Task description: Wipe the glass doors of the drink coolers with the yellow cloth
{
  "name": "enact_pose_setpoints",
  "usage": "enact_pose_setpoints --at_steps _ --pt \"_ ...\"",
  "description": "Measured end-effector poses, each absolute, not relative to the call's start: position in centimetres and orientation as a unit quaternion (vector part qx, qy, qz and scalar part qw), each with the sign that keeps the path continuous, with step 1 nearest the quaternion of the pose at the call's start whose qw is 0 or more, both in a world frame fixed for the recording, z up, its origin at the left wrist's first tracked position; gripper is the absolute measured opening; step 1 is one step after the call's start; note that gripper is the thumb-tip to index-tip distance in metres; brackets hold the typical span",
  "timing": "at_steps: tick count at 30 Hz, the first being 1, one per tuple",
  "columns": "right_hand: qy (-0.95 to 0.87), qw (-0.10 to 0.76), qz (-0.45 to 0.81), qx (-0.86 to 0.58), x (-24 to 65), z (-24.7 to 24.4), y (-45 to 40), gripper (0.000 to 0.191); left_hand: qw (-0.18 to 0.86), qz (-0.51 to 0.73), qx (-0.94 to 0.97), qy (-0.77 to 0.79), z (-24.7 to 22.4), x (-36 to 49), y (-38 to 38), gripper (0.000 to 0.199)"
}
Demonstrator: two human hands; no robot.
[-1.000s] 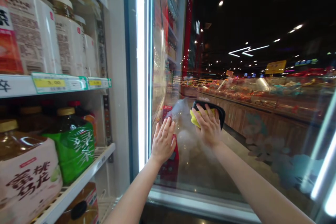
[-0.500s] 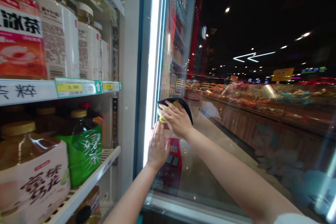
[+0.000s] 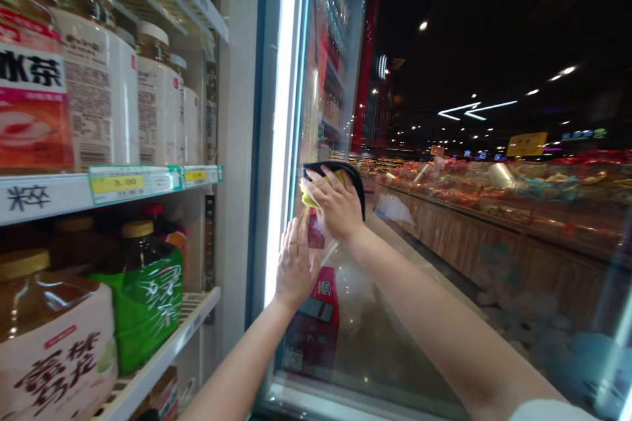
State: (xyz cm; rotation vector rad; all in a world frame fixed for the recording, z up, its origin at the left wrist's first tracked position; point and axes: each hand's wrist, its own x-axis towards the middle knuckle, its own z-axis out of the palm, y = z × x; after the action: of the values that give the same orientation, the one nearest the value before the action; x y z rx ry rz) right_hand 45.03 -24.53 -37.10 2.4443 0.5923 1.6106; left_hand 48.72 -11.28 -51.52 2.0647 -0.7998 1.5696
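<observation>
My right hand [image 3: 338, 207] lies over a black-and-yellow cloth [image 3: 359, 187], pressing it to the glass door [image 3: 395, 316] of a drinks cooler. Yellow shows between and beside the fingers, while the black part curves around the top and right of the hand. Just below and to the left, my left hand [image 3: 296, 266] has its fingers stretched upward, palm toward the glass, with nothing seen in it. Its fingertips come close to the cloth; whether they touch it, I cannot tell. A bright light strip [image 3: 281, 125] runs up the glass's left side.
Cooler shelves at left hold large drink bottles, among them a green-labelled bottle [image 3: 141, 302] and a pink-labelled bottle [image 3: 59, 348]. A price rail [image 3: 133, 182] edges the upper shelf. Beyond the glass stand a red box [image 3: 320, 316] and a long wooden display counter [image 3: 459, 237] of packaged goods.
My right hand and the cloth have moved slightly up the glass. My left hand has risen a little too, and the view has shifted slightly.
</observation>
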Motion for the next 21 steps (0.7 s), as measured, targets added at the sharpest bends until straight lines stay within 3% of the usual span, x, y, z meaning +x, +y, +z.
enact_pose_setpoints --at_steps 3,6,9,12,16,21 --pt "0.121 0.037 0.587 0.799 44.2 -36.0 -26.6 0.054 0.205 0.585 0.726 -0.298 -50.1 48.9 -12.3 0.079" --pt "0.041 0.001 0.62 0.784 42.8 -39.4 -28.4 0.058 0.201 0.607 0.707 -0.301 -49.0 49.2 -13.5 0.082" --pt "0.066 0.026 0.599 0.798 42.2 -41.8 -28.8 0.056 0.196 0.62 0.693 -0.311 -48.0 49.4 -14.6 0.081" --pt "0.095 0.055 0.584 0.804 41.9 -39.6 -30.1 0.054 0.2 0.626 0.681 -0.324 -46.2 49.3 -15.8 0.08" --pt "0.003 0.02 0.641 0.767 40.1 -37.3 -34.9 0.057 0.2 0.636 0.659 -0.347 -43.3 48.6 -17.7 0.077" --pt "-0.094 -0.01 0.69 0.717 38.2 -44.9 -37.0 0.062 0.207 0.631 0.65 -0.37 -42.7 47.8 -19.6 0.077"
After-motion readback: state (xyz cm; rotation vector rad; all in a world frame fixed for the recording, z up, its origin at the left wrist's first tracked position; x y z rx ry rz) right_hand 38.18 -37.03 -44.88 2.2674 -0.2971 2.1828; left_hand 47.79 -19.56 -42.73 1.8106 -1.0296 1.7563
